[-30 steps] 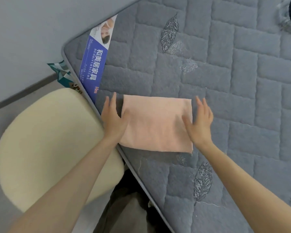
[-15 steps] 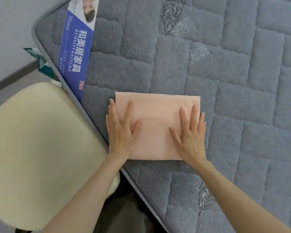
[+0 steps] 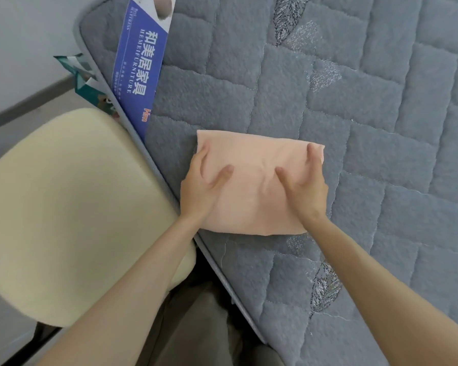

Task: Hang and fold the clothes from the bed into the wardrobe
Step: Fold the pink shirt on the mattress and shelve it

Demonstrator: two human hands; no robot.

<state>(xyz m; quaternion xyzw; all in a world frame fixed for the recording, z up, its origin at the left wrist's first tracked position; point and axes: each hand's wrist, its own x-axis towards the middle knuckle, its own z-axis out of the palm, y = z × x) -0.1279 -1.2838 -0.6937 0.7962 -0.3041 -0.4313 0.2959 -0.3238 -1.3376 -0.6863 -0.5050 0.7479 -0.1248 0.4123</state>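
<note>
Head camera, looking down: my folded peach-pink cloth point(image 3: 254, 196) lies on the grey quilted mattress point(image 3: 381, 128), close to the mattress's left edge. My left hand point(image 3: 200, 188) rests on the cloth's left side. Its fingers are fairly straight along that edge and its thumb point(image 3: 224, 175) is spread inward over the fabric. My right hand point(image 3: 306, 191) mirrors it on the right side, fingers laid up along the right edge and thumb point(image 3: 282, 177) angled toward the middle. Both hands are spread wide and pressing. Small creases run across the cloth between my two thumbs. The cloth's near edge bows outward and may be slightly raised off the mattress, though I can't be sure from this angle. A blue printed label point(image 3: 140, 67) lies along the mattress edge beyond my left hand. A cream padded seat point(image 3: 72, 207) stands just beside the bed.
</note>
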